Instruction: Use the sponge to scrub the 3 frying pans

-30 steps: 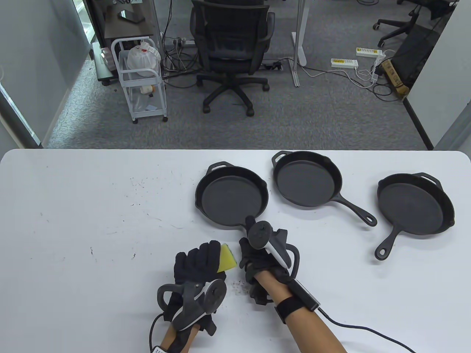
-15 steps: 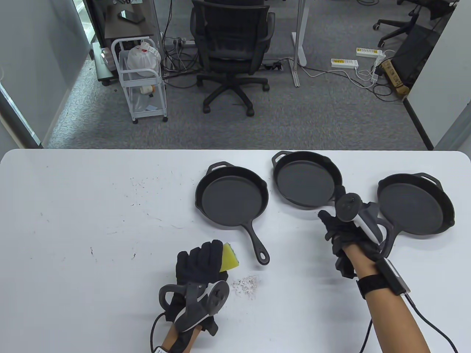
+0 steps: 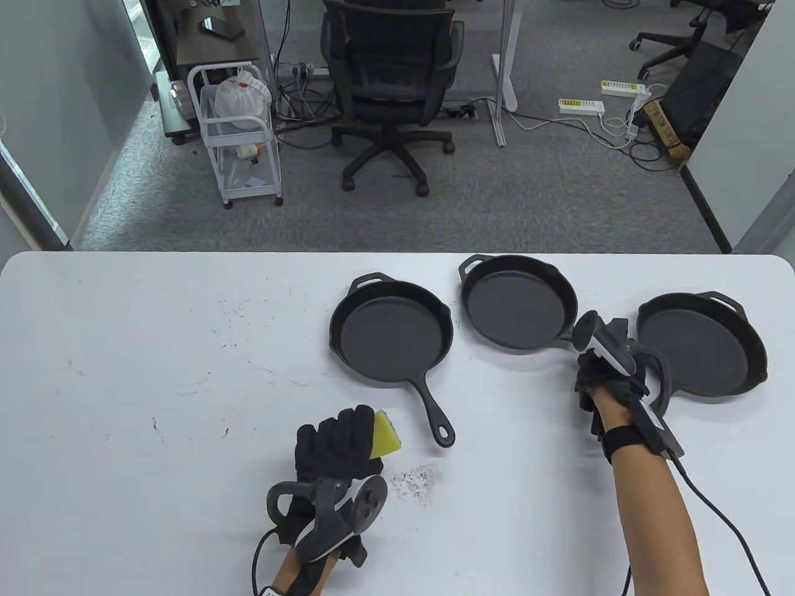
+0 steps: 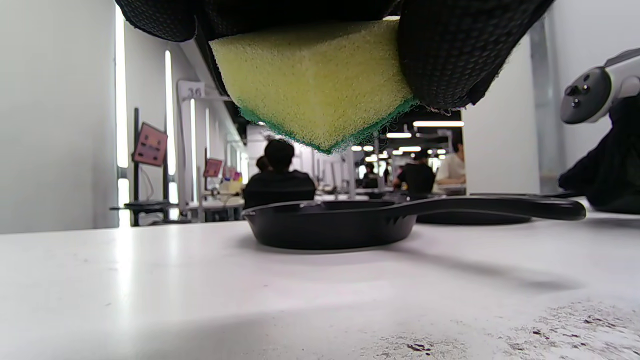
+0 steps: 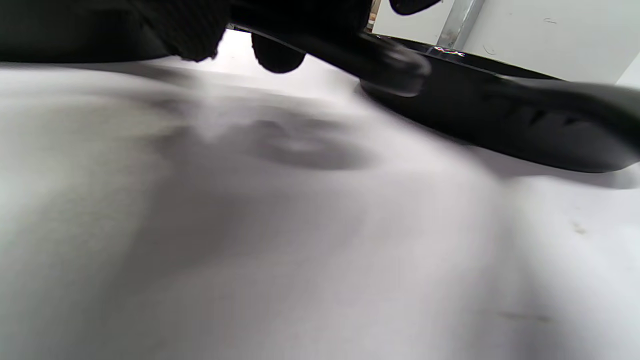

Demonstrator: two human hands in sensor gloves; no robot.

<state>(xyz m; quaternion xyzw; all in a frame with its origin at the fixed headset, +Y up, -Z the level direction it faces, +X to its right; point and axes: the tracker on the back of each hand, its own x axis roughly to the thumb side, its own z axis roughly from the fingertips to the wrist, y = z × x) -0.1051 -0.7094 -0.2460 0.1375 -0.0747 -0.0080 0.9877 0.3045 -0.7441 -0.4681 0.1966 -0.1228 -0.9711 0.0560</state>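
Three black cast-iron pans lie on the white table (image 3: 155, 347): the left pan (image 3: 391, 329), the middle pan (image 3: 518, 301) and the right pan (image 3: 702, 344). My left hand (image 3: 338, 441) rests near the front edge and holds a yellow sponge (image 3: 386, 437) with a green underside (image 4: 320, 85). My right hand (image 3: 593, 375) sits over the middle pan's handle, between the middle and right pans. In the right wrist view its fingers (image 5: 277, 57) curl round a black handle (image 5: 385, 65), with the right pan (image 5: 525, 125) behind. The right pan's handle is hidden under the tracker.
Dark crumbs (image 3: 416, 481) lie on the table just right of my left hand. The left pan's handle (image 3: 435, 413) points toward the front edge, close to the sponge. Beyond the table's far edge stand an office chair (image 3: 388, 81) and a white cart (image 3: 239, 136).
My right hand has left the left pan's handle, travelled right and closed over the middle pan's handle. My left hand and the sponge have stayed put.
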